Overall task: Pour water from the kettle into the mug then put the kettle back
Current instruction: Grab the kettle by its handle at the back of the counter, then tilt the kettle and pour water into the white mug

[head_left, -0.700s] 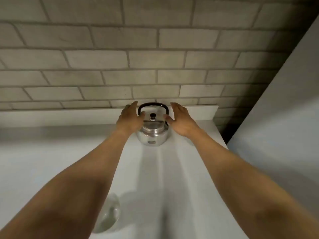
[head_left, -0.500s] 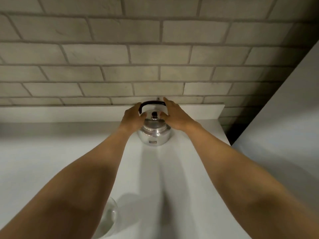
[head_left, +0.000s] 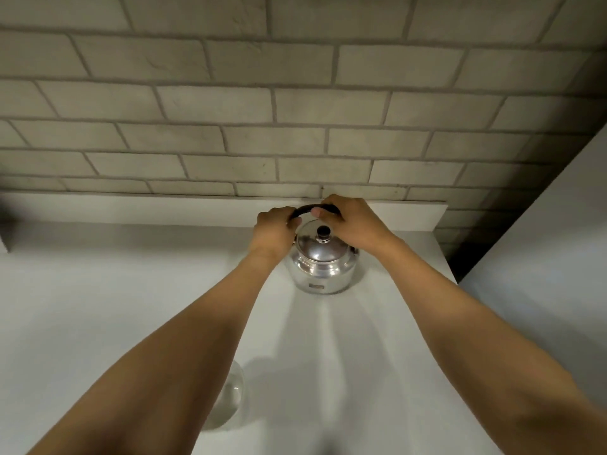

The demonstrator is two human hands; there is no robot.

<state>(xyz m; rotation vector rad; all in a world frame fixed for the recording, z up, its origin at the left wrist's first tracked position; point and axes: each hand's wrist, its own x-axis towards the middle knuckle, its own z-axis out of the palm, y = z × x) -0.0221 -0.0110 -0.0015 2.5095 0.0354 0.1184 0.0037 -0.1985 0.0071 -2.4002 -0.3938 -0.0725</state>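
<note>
A shiny steel kettle with a black knob and a black arched handle stands at the back of the white counter, close to the wall. My right hand is wrapped over the top of the handle. My left hand grips the handle's left end. A clear glass mug stands near the front of the counter, mostly hidden under my left forearm.
A grey brick wall rises behind a low white ledge. A white panel closes off the right side, with a dark gap beside the counter's right edge.
Both hands rose from the kettle's sides to its handle and closed around it. The kettle has stayed on the counter.
</note>
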